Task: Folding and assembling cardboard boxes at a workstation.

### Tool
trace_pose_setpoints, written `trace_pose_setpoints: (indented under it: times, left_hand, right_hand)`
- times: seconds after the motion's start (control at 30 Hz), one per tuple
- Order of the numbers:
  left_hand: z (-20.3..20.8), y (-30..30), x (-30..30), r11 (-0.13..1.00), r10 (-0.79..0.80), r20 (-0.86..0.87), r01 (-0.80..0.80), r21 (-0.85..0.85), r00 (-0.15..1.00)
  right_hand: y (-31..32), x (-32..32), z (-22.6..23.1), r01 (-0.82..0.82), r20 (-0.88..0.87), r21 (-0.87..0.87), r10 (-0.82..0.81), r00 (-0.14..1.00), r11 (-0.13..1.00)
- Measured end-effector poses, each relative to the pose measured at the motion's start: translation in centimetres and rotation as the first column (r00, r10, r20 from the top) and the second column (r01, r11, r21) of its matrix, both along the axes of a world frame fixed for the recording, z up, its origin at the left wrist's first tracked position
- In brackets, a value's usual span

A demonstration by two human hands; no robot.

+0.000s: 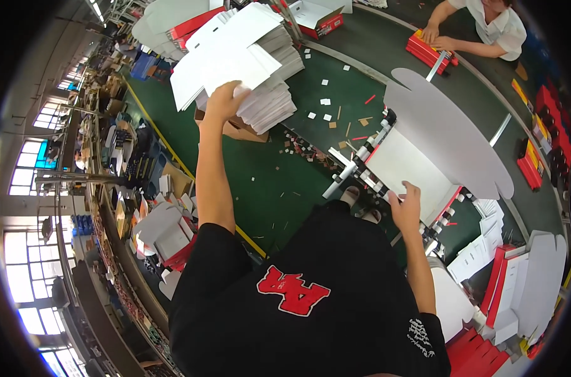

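Note:
My left hand [225, 102] is stretched out to the near edge of a tall stack of white card sheets [235, 47]. Its thumb and fingers are apart, and no sheet is visibly pinched between them. The top sheets lie fanned and uneven. To the right, my right hand [407, 205] hovers by the near side of a box [406, 164] with a white inside and red edges, its fingers spread and holding nothing. The box sits in a metal frame with black and white fittings [364, 168]. From its far side rises a large grey-white flap [445, 129] with a curved outline.
A brown carton [242, 130] is under the stack. Beyond the frame runs a dark conveyor [379, 41], where a co-worker [496, 28] handles red and yellow boxes [427, 50]. Open red-and-white boxes [518, 289] stand at lower right. Scraps [326, 102] litter the green surface.

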State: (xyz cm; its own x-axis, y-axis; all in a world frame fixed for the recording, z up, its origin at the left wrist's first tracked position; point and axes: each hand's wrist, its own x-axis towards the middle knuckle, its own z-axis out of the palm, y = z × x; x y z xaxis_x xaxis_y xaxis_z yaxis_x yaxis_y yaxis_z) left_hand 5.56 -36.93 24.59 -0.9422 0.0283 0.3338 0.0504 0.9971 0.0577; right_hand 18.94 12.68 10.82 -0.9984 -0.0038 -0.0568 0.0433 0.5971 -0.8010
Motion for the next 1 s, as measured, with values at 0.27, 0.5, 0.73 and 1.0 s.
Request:
trace_pose_setpoints:
  times: [0.27,0.5,0.73,1.0]
  left_hand:
    - [0.6,-0.9,1.3,0.987,-0.034,0.165,0.008,0.158,0.986]
    - [-1.1,-0.9,2.2,0.988,-0.129,0.05,0.132,-0.078,0.99]
    - [2.4,0.9,6.2,0.925,-0.255,-0.274,0.151,-0.35,0.927]
    - [1.3,3.2,15.0,0.937,-0.201,-0.334,0.28,0.207,0.921]
  right_hand:
    - [-3.8,0.5,-2.3,-0.138,0.053,-0.061,0.141,0.989,0.989]
    - [-11.6,-2.7,0.8,-0.277,-0.063,-0.067,0.273,0.96,0.958]
    - [-25.9,-12.8,11.6,-0.098,0.198,-0.726,0.343,0.918,0.681]
    - [-29.3,-17.2,14.6,-0.414,0.351,-0.493,0.61,0.71,0.766]
